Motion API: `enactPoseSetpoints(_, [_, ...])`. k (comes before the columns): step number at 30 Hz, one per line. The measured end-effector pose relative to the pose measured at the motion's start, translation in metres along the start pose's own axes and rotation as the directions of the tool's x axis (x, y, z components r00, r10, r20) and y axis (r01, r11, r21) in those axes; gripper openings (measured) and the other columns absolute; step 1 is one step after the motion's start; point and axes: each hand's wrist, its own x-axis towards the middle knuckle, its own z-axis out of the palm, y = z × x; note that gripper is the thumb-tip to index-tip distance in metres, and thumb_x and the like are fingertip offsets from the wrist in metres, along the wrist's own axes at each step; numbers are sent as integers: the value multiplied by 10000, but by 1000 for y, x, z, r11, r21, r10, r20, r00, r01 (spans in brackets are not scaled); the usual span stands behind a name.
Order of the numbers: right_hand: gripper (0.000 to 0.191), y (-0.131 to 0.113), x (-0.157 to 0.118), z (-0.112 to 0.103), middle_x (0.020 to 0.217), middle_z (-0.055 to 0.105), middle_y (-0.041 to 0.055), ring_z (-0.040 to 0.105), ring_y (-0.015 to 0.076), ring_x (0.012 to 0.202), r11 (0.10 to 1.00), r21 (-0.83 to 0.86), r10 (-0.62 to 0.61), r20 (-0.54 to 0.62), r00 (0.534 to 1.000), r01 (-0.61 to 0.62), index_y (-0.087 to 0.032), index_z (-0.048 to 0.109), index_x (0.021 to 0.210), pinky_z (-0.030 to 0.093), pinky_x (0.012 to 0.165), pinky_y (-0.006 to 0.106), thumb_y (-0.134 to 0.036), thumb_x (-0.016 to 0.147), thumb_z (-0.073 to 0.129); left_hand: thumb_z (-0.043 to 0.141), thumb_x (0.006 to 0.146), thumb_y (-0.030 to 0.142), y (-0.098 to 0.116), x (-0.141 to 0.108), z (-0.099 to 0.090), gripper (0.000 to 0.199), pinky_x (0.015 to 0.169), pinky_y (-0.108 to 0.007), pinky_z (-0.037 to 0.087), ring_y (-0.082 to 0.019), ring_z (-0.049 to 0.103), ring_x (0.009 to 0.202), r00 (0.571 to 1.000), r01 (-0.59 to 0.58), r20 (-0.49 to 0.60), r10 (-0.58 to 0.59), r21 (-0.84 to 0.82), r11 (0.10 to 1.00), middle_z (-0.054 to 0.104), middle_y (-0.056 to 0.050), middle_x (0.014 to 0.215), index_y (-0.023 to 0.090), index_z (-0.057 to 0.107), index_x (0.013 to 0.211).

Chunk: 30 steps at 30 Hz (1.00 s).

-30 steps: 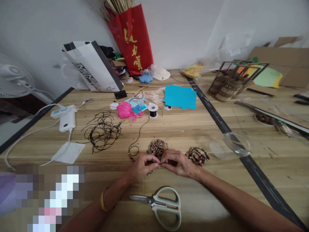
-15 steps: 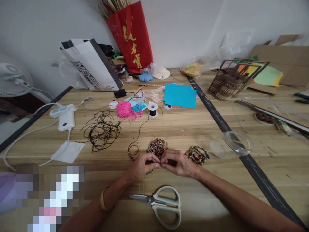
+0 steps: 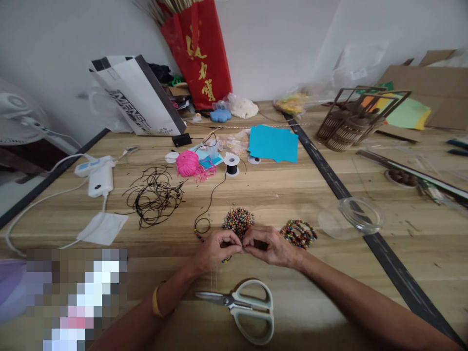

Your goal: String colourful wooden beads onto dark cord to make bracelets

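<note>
My left hand (image 3: 218, 248) and my right hand (image 3: 269, 246) meet fingertip to fingertip in front of a pile of small multicoloured beads (image 3: 238, 220). Each is pinched closed. A tiny dark bead or cord end seems to lie between the fingertips, too small to make out. Black cord (image 3: 211, 197) runs from a white spool (image 3: 231, 165) down to my left hand, with a few coloured beads (image 3: 198, 235) threaded on it. Beaded strings (image 3: 299, 234) lie coiled beside my right hand. Scissors (image 3: 239, 307) rest nearer me, handles to the right.
Tangled black cords (image 3: 153, 197), pink yarn (image 3: 187, 163) and blue sheets (image 3: 273, 144) lie on the wooden table. A power strip (image 3: 100, 181) is at left, a clear round container (image 3: 361, 215) at right. Bags (image 3: 137, 97) and small baskets (image 3: 345, 129) stand behind.
</note>
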Motion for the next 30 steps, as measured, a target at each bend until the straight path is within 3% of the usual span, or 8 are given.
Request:
enactPoseSetpoints(8, [65,1,-1,1,743,632,41,580,136,686,1000,10,25,7,1000,-25,-143,631,875,473,641,249,-199,877,598,676,705,284,1,1,0,171,530,-193,379,-109,550,589,1000,-6,6,6,6,1000,677,-48,672,116,644,717])
enactPoseSetpoints(16, [141,2,-1,0,834,670,75,622,149,790,999,49,-18,50,999,16,-150,634,899,493,729,262,-252,928,541,678,691,216,1,0,0,140,591,-196,409,-106,570,641,1000,6,20,-5,-64,998,677,-28,720,131,611,781])
enactPoseSetpoints(23, [248,-8,2,-7,843,652,83,599,155,796,990,-122,-51,133,990,67,-143,632,904,468,722,267,-275,977,435,670,683,193,2,0,-1,169,641,-217,428,-118,576,686,999,2,53,3,-79,997,659,-25,747,136,592,821])
enactPoseSetpoints(30, [333,-20,2,-12,904,633,92,590,158,826,968,-233,-57,147,988,91,-147,649,938,452,702,265,-300,1001,360,688,655,191,-4,2,-2,253,649,-219,436,-113,564,683,995,-11,100,27,-159,987,629,-20,755,127,588,878])
